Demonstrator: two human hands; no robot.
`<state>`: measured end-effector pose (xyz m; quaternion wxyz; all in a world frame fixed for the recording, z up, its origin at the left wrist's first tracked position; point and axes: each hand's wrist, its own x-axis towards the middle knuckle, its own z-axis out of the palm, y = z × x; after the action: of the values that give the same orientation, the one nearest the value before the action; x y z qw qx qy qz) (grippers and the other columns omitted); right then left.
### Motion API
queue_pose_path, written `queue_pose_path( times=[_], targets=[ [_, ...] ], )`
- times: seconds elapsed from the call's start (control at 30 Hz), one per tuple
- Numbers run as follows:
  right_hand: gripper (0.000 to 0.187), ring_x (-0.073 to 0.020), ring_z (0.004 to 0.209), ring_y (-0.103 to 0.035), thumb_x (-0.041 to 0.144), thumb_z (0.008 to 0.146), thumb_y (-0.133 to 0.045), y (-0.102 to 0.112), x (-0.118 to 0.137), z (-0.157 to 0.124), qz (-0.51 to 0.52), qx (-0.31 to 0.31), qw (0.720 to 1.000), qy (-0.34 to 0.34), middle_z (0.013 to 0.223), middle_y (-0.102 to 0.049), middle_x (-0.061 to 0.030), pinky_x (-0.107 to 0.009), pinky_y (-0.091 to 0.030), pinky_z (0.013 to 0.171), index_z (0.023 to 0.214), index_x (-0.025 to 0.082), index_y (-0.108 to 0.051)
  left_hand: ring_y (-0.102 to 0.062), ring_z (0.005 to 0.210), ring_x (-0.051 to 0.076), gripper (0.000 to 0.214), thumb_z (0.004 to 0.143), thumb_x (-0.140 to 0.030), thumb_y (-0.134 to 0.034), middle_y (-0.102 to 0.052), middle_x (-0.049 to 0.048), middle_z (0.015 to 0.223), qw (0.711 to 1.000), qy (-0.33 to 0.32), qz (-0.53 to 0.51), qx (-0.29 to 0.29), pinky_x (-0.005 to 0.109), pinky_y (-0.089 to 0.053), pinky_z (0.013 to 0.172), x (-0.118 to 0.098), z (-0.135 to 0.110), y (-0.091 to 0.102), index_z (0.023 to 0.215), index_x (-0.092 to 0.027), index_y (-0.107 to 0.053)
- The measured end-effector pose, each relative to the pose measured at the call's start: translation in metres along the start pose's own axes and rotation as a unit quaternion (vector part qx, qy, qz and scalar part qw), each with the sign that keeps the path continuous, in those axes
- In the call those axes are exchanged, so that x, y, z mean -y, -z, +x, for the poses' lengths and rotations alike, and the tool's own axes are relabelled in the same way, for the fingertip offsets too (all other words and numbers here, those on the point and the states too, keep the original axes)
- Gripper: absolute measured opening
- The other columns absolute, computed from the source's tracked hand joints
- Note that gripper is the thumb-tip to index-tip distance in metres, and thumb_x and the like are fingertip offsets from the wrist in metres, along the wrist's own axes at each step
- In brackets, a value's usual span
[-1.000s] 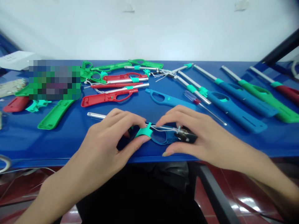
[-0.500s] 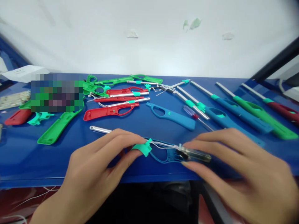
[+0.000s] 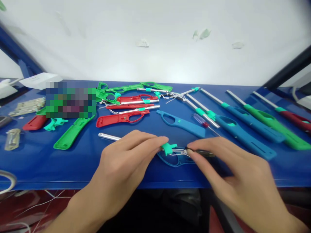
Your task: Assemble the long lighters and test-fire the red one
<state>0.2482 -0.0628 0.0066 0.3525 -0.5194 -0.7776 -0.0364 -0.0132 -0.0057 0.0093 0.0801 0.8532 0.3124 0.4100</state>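
1. Working at the near edge of the blue table (image 3: pixel 36 168), strewn with loose shells: a green shell (image 3: pixel 70 134), a red shell (image 3: pixel 121 119), a spare blue shell (image 3: pixel 182 123). Finished lighters (image 3: pixel 243 136) in a row to the right, a screwdriver (image 3: pixel 204 122) just beside them.
2. Closed in a pinch on the left hand (image 3: pixel 121 165): thumb and forefinger gripping the open blue lighter (image 3: pixel 175 160) where its metal tube (image 3: pixel 109 137) meets the body, touching the teal trigger (image 3: pixel 168 148). Moved off the trigger itself, held half a second ago.
3. Drawn in on the right hand (image 3: pixel 238 174): from a flat, blurred spread to a fingertip pinch just right of the trigger, on the front end of the dark fuel cell (image 3: pixel 202 152). Reads as a change from steadying the piece to fine fitting inside it.
4. Lying flat between both hands, close to the table's front edge: the open blue lighter, barely shifted.
5. Looping inside it: thin white wires (image 3: pixel 178 153), ends lost under the fingertips.
6. Hard to tell whether the cell sits seated or lifted. Rear of the lighter covered by the right hand. Back left of the table blotted out by a pixelated patch (image 3: pixel 70 98).
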Motion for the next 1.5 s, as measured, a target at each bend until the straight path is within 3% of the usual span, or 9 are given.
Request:
queue_pose_path(
  times=[0.17,0.43,0.63,0.8,0.97,1.13,1.33,1.5],
  targets=[
    [0.006,-0.0219,0.096,-0.085,0.028,0.117,-0.069,-0.004,0.004,0.003,-0.016,-0.031,0.999,0.007,0.108,-0.087,-0.0017,-0.036,-0.065,0.087,0.115,0.031,-0.075,-0.079,0.091,0.02,0.032,0.109,-0.001,-0.073,-0.092,-0.0016,0.11,0.999,-0.027,0.026,-0.019,0.037,-0.072,0.088,-0.001,0.005,-0.002,0.123,-0.029,-0.081],
    [0.006,-0.0246,0.083,-0.083,0.03,0.119,-0.066,-0.006,0.003,0.01,-0.047,-0.046,0.998,0.017,0.098,-0.086,-0.0016,-0.041,-0.064,0.082,0.118,0.031,-0.072,-0.089,0.098,0.016,0.022,0.114,-0.013,-0.073,-0.092,-0.0061,0.117,0.995,0.068,0.041,-0.052,0.027,-0.072,0.095,-0.005,0.005,0.0,0.125,-0.03,-0.081],
    [0.007,-0.0253,0.085,-0.086,0.031,0.117,-0.068,-0.007,-0.002,0.011,-0.022,-0.051,0.998,-0.009,0.1,-0.089,0.0003,-0.041,-0.066,0.079,0.115,0.033,-0.074,-0.085,0.085,0.015,0.015,0.11,-0.024,-0.08,-0.091,-0.0101,0.111,0.987,0.141,-0.005,-0.071,0.029,-0.072,0.084,0.002,0.006,0.005,0.121,-0.034,-0.082],
    [0.009,-0.0259,0.086,-0.088,0.032,0.117,-0.069,-0.009,-0.004,0.012,-0.018,-0.053,0.998,-0.012,0.1,-0.09,0.0005,-0.039,-0.067,0.077,0.113,0.032,-0.076,-0.087,0.096,0.013,0.016,0.106,-0.019,-0.08,-0.088,-0.008,0.114,0.978,0.178,-0.065,-0.091,0.023,-0.071,0.091,0.006,0.008,0.009,0.117,-0.031,-0.081],
    [0.01,-0.0241,0.086,-0.088,0.034,0.116,-0.07,-0.009,-0.005,0.01,-0.015,-0.054,0.998,-0.012,0.099,-0.09,0.0014,-0.037,-0.067,0.077,0.111,0.031,-0.078,-0.09,0.103,0.014,0.018,0.105,-0.015,-0.078,-0.088,-0.0079,0.111,0.977,0.175,-0.084,-0.089,0.019,-0.07,0.091,0.008,0.011,0.01,0.114,-0.031,-0.078],
    [0.009,-0.0225,0.083,-0.087,0.034,0.115,-0.071,-0.008,-0.007,0.01,0.01,-0.041,0.999,-0.016,0.1,-0.091,0.0032,-0.037,-0.068,0.078,0.111,0.032,-0.08,-0.092,0.097,0.015,0.026,0.101,-0.013,-0.081,-0.09,-0.0084,0.113,0.984,0.162,-0.052,-0.053,0.016,-0.066,0.07,0.011,0.011,0.011,0.119,-0.031,-0.079],
    [0.01,-0.0223,0.069,-0.083,0.038,0.113,-0.075,-0.007,-0.007,0.01,0.044,-0.043,0.998,-0.023,0.092,-0.089,0.0044,-0.037,-0.071,0.074,0.107,0.034,-0.082,-0.09,0.089,0.017,0.016,0.111,-0.015,-0.078,-0.093,-0.0046,0.107,0.997,0.077,0.002,-0.018,0.025,-0.071,0.09,0.006,0.008,0.008,0.116,-0.027,-0.087],
    [0.009,-0.0247,0.086,-0.09,0.031,0.114,-0.074,-0.004,-0.003,0.005,0.04,-0.041,0.998,-0.034,0.106,-0.093,0.0044,-0.037,-0.074,0.084,0.114,0.035,-0.083,-0.086,0.093,0.015,0.018,0.11,-0.009,-0.078,-0.092,-0.0013,0.107,0.999,0.045,-0.007,-0.023,0.021,-0.069,0.09,0.001,0.007,0.0,0.118,-0.022,-0.087]
  ],
)
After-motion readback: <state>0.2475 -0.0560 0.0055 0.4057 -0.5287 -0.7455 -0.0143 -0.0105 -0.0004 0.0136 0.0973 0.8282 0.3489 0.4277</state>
